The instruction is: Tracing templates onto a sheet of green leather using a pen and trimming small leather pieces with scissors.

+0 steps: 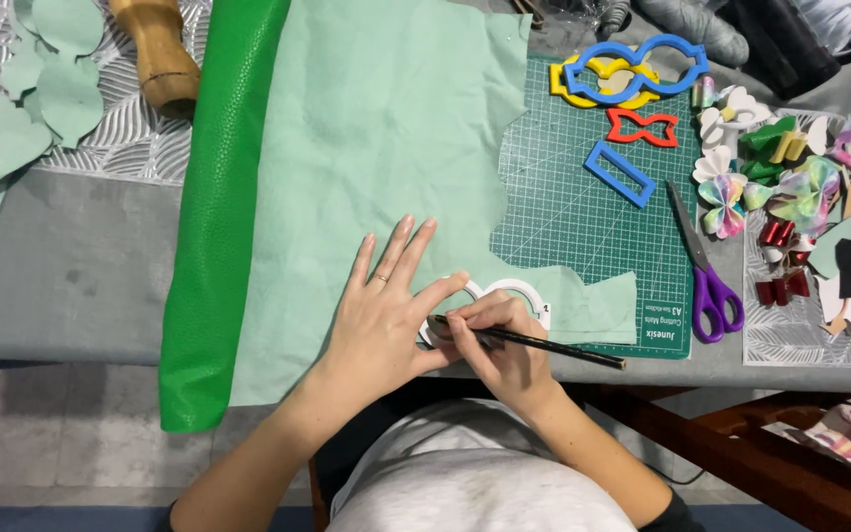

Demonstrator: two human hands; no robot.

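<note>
Template: the white bow-shaped template (504, 293) lies flat on the pale underside of the green faux-leather sheet (386, 148), at the edge nearest you, partly hidden under both your hands.
Left hand: your left hand (381, 310) is spread wide and flat, fingers pressing on the sheet and thumb reaching over the template's left end to pin it.
Right hand: your right hand (504, 340) is closed around a dark pencil (544, 345), its tip at the template's edge under your left thumb, its shaft pointing out to your right.
Progress: judging from this, the tracing is under way; no finished outline shows on the sheet near the template, though faint marks would be hard to see. The sheet's right edge is already cut away in jagged bites, and pale green cut shapes (12, 108) lie at the far left, so some pieces look done.
Sheet: its glossy green face shows on the rolled-over left side (219, 217).
Mat: a green gridded cutting mat (583, 197) lies beneath, carrying blue (637, 64), yellow, and red (642, 128) templates.
Tools: purple-handled scissors (706, 276) rest by the mat's right edge.
Other items: finished bows (790, 187) crowd the right; a wooden object (160, 54) stands at the top left.
Tabletop: a grey cloth covers the tabletop (61, 276), with patterned placemats; wooden chair parts and floor show below.
</note>
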